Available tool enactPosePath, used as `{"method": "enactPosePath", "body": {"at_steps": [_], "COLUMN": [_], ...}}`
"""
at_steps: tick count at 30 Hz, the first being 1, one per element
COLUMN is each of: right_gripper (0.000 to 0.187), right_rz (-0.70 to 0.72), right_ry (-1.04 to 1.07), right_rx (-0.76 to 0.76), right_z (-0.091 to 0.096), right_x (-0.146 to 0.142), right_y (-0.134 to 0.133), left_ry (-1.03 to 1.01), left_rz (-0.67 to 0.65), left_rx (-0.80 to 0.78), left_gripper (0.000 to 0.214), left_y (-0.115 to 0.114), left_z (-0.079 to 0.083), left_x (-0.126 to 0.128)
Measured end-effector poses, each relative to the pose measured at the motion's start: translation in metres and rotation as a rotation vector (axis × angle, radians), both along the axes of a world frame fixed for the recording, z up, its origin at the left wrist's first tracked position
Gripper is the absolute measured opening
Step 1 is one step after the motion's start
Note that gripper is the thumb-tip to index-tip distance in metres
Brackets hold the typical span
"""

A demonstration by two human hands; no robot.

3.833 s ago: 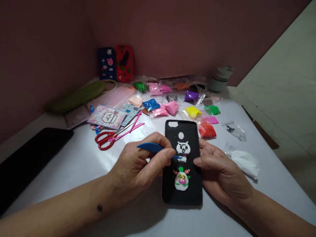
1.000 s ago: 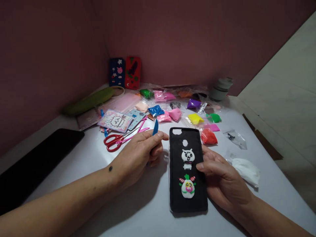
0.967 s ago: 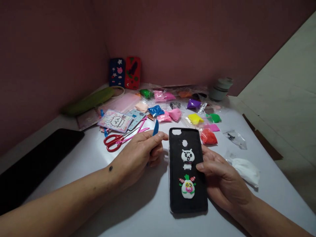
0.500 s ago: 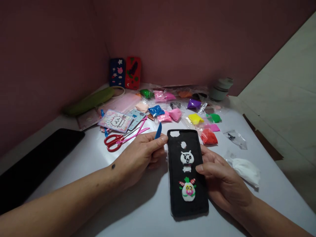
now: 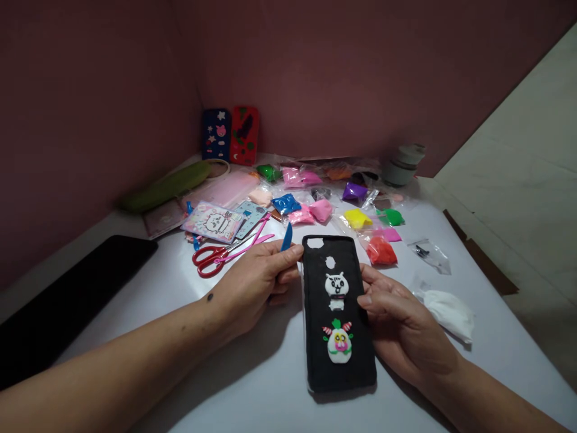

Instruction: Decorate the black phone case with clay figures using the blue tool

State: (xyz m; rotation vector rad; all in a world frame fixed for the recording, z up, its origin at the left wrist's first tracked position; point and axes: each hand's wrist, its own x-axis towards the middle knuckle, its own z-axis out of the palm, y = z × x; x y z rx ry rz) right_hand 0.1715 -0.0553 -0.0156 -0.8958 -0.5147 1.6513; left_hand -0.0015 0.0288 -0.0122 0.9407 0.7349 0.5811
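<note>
A black phone case (image 5: 315, 337) lies on the white table (image 5: 157, 313) between my hands. Two clay figures are stuck on it: a white cat face (image 5: 336, 285) and, lower, a white creature (image 5: 339, 344) with pink, yellow and green details. My left hand (image 5: 256, 282) rests at the case's left edge, fingers closed on a blue plastic sculpting tool (image 5: 286, 237) whose tip points up. My right hand (image 5: 396, 319) grips the case's right edge, thumb on its face.
Several small bags of coloured clay (image 5: 356, 218) lie behind the case, with a white clay lump (image 5: 446, 308) at right. Red scissors (image 5: 210, 260), pink tools, sticker cards (image 5: 214, 220) and a black slab (image 5: 58, 294) sit at left. Two decorated cases (image 5: 232, 135) lean on the wall; a grey container (image 5: 401, 163) stands behind.
My left hand lifted the blue tool off the cat figure and drew back to the case's left edge. The case has since shifted slightly left.
</note>
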Motion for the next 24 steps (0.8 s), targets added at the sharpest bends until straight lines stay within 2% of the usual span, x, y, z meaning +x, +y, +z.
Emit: {"method": "enactPosePath", "body": {"at_steps": [7,13,18,21,22,24], "right_gripper": [0.038,0.045,0.043,0.047,0.048,0.045], "right_rz": [0.009,0.038,0.002,-0.060,-0.084,-0.137], "right_ry": [-0.045,0.015,0.048,0.095,0.109,0.127], "right_rx": [0.005,0.010,-0.007,-0.054,-0.070,-0.096], "right_z": [-0.005,-0.006,-0.004,-0.003,-0.004,-0.005], "right_x": [0.002,0.003,0.002,0.003,0.004,0.005], "right_y": [0.000,0.002,0.003,0.004,0.004,0.005], "left_ry": [-0.002,-0.004,0.123,0.252,0.347,0.482], "left_rz": [-0.022,-0.023,0.089,0.251,0.333,0.418], "left_rx": [0.019,0.067,0.182,0.386,0.613,0.880], "left_gripper": [0.034,0.037,0.032,0.027,0.033,0.039], "left_y": [0.000,-0.002,0.001,0.002,0.000,-0.008], "left_z": [0.001,-0.001,0.002,0.017,0.023,0.033], "left_x": [0.000,0.004,0.001,-0.006,-0.009,-0.013]}}
